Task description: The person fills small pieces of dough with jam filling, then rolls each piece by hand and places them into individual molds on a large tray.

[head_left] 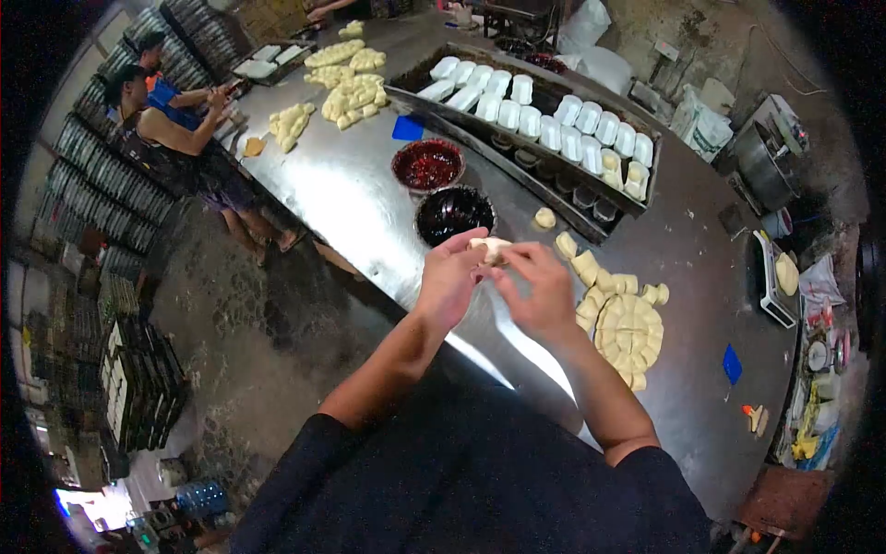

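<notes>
A small piece of dough (491,248) is held up between my two hands, above the metal table. My left hand (449,279) cups it from the left, fingers closed round it. From the right, the fingers of my right hand (537,294) pinch at its edge. Just beyond my hands stands a bowl of dark, glossy filling (454,216), with a bowl of red filling (427,165) behind it. A round ball of dough (544,218) lies past my right hand. Cut dough pieces (629,331) are clustered to the right of my right forearm.
A long tray (637,208) with rows of white moulds (551,134) lies across the table; a few moulds hold dough. More dough (354,100) is heaped at the far end. Blue scrapers (732,364) and a scale (773,277) are on the table. Co-workers (166,129) stand at the left edge.
</notes>
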`<move>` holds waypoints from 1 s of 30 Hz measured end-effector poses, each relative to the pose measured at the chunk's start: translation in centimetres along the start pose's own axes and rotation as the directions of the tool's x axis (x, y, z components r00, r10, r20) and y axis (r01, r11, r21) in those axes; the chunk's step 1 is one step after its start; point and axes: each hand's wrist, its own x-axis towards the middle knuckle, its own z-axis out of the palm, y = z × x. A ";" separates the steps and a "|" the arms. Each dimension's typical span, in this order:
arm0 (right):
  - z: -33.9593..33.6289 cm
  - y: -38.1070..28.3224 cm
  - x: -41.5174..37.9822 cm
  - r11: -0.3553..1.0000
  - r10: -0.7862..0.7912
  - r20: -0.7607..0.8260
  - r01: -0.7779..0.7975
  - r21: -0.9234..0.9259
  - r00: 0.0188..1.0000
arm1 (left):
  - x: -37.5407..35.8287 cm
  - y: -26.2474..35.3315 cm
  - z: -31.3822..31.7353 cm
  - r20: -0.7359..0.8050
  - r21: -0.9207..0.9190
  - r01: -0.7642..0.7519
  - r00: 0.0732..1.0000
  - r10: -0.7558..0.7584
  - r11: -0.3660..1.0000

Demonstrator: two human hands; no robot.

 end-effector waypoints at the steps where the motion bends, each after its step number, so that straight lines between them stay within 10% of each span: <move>1: -1.3 -0.2 0.1 0.998 0.039 -0.074 -0.043 -0.055 0.996 | -0.5 0.3 1.1 -0.012 0.000 -0.062 0.998 0.062 0.998; 6: -3.6 0.8 -0.4 0.896 0.444 -0.186 -0.433 0.097 0.876 | -1.7 -0.9 5.2 0.113 0.144 -0.038 0.993 0.022 0.989; 8: -3.6 0.2 -0.8 0.968 0.241 -0.310 -0.250 0.008 0.920 | -0.2 -1.1 4.7 0.140 0.208 0.096 0.982 -0.126 0.974; 10: -4.0 -1.5 -1.3 0.976 -0.163 -0.217 0.126 -0.176 0.962 | 0.3 -2.0 4.3 0.232 0.273 -0.224 0.959 0.162 0.936; 14: -5.1 -1.0 -4.1 0.971 0.240 -0.402 -0.220 0.095 0.884 | 0.3 -2.5 3.9 0.325 0.324 -0.076 0.945 -0.035 0.943; 15: -4.5 0.2 -4.1 0.968 0.128 -0.389 -0.201 -0.152 0.912 | -0.1 -3.7 3.8 0.390 0.431 -0.105 0.918 -0.080 0.896; 18: -1.3 5.4 -12.2 0.918 0.378 -0.119 -0.388 -0.080 0.918 | 0.7 -7.1 1.4 0.416 0.833 -0.071 0.735 -0.535 0.549; 20: 0.7 7.7 -17.7 0.824 0.493 -0.212 -0.531 -0.199 0.844 | 6.2 -10.9 -4.0 0.603 0.772 -0.458 0.748 -0.278 0.442; 22: 4.3 7.5 -20.4 0.694 0.472 -0.209 -0.507 -0.511 0.857 | 12.0 -11.4 -3.5 0.516 0.845 -0.491 0.852 -0.083 0.214; 24: 8.3 8.2 -18.9 0.788 0.468 -0.027 -0.432 -0.439 0.883 | 16.7 -11.8 -0.7 0.616 0.782 -0.618 0.786 -0.053 -0.076; 26: 10.2 9.9 -14.1 0.911 0.263 0.028 -0.239 -0.335 0.964 | 22.6 -16.6 -0.1 0.891 0.446 -0.885 0.427 0.153 -0.132; 28: 9.8 15.1 -13.8 0.870 0.297 0.081 -0.235 -0.434 0.951 | 26.4 -21.5 1.0 0.826 0.492 -0.844 0.530 -0.192 -0.213; 30: 6.7 14.2 -13.9 0.818 0.352 -0.123 -0.369 -0.441 0.928 | 24.2 -20.7 2.6 0.810 0.529 -0.827 0.559 -0.178 -0.191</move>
